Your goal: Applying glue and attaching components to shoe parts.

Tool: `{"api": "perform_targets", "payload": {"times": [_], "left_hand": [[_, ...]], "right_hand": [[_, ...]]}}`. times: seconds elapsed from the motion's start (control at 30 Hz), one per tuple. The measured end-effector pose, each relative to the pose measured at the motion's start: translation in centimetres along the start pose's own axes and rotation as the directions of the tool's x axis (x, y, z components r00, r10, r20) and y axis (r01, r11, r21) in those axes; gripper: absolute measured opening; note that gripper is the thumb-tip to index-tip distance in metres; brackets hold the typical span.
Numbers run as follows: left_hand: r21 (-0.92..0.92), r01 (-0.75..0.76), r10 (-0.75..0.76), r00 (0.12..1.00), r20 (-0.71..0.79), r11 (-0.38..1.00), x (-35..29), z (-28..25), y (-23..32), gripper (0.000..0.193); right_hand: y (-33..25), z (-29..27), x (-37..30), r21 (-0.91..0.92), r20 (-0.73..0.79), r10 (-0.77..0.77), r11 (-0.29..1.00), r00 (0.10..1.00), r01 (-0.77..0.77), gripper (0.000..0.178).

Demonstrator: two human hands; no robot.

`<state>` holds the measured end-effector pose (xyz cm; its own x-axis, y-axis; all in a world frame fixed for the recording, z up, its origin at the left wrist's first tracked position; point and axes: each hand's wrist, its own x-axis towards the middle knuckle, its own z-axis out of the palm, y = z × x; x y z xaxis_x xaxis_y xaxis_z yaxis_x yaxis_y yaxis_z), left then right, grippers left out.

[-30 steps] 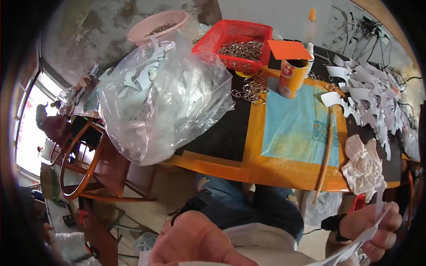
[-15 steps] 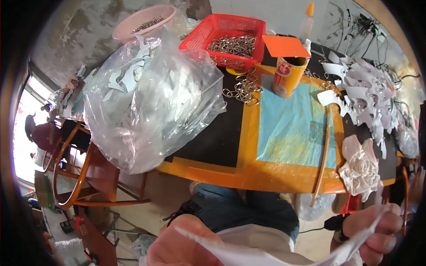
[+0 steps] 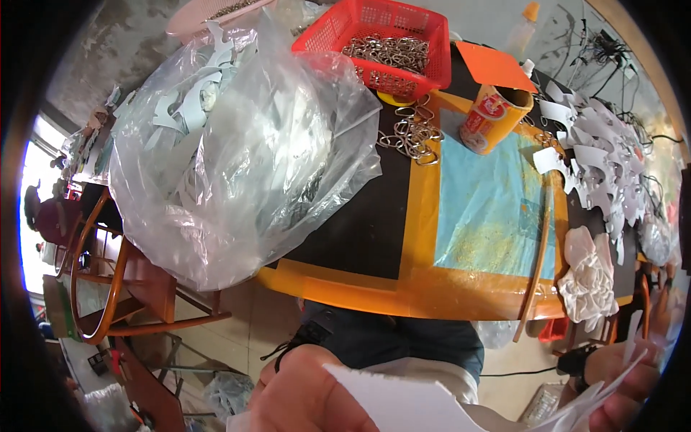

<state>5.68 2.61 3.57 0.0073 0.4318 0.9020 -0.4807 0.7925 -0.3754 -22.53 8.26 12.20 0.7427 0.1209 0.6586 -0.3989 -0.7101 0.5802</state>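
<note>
Low in the view, my left hand (image 3: pixel 302 396) is closed on one end of a white sheet piece (image 3: pixel 403 396) with a rough upper edge. That piece stretches rightward past the lower edge of the picture, so its full shape is hidden. At the lower right, my right hand (image 3: pixel 630 378) is wrapped round several thin white strips (image 3: pixel 586 403), which fan out between its fingers. Whether these strips join the sheet cannot be made out. Both hands are in front of the table, above my lap.
On the table stand a big clear plastic bag (image 3: pixel 237 187) of white cut pieces, a red basket (image 3: pixel 309 36) of metal rings, and an orange can (image 3: pixel 504 119). Loose rings (image 3: pixel 414 137), a wooden stick (image 3: pixel 536 266), a crumpled cloth (image 3: pixel 589 277) and layered white cutouts (image 3: pixel 604 162) lie there too.
The table and its things sit shifted in the view as my head turned. My left hand has moved slightly right, and the white sheet shows flatter and wider. My right hand remains closed on the strips.
</note>
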Motion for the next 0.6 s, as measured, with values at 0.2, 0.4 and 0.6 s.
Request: {"api": "perform_targets", "payload": {"times": [0.2, 0.4, 0.6], "left_hand": [[-0.089, 0.554, -0.509, 0.808, 0.295, 0.828, 1.0, -1.0, 2.0, 0.011], [-0.130, 0.801, -0.614, 0.542, 0.574, 0.585, 0.6, -1.8, 2.0, 0.044], [-0.226, 0.926, -0.493, 0.356, 0.794, 0.303, -2.1, -2.5, 2.2, 0.023]], "right_hand": [[3.0, 0.0, 2.9, 0.372, 0.695, 0.323, 0.603, 0.643, -0.705, 0.029], [5.8, 15.0, -2.2, 0.092, 0.660, 0.663, 0.396, 0.354, -0.913, 0.025], [5.5, 22.2, -6.0, 0.021, 0.715, 0.600, 0.494, 0.358, -0.869, 0.022]]}}
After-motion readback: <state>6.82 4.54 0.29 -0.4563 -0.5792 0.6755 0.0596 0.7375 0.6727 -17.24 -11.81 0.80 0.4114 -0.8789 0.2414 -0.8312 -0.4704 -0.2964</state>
